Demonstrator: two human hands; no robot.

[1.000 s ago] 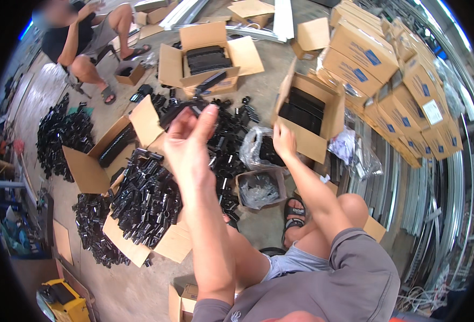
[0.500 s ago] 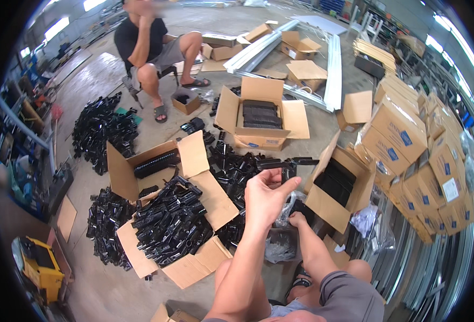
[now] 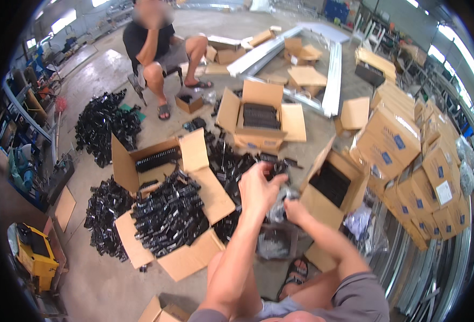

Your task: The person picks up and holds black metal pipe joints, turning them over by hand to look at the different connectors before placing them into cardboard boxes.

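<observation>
The left hand (image 3: 258, 185) pinches a black part (image 3: 276, 167). The right hand (image 3: 295, 206) grips a clear bag (image 3: 279, 210) (at 4 o'clock). Next, the part likely meets the bag.

Both hands, the left (image 3: 258, 188) and the right (image 3: 295, 208), have drawn together over the clear bag (image 3: 277, 210).

Bare forearms, grey short sleeves, grey shorts, dark strapped sandal (image 3: 296, 272) on one foot.
</observation>
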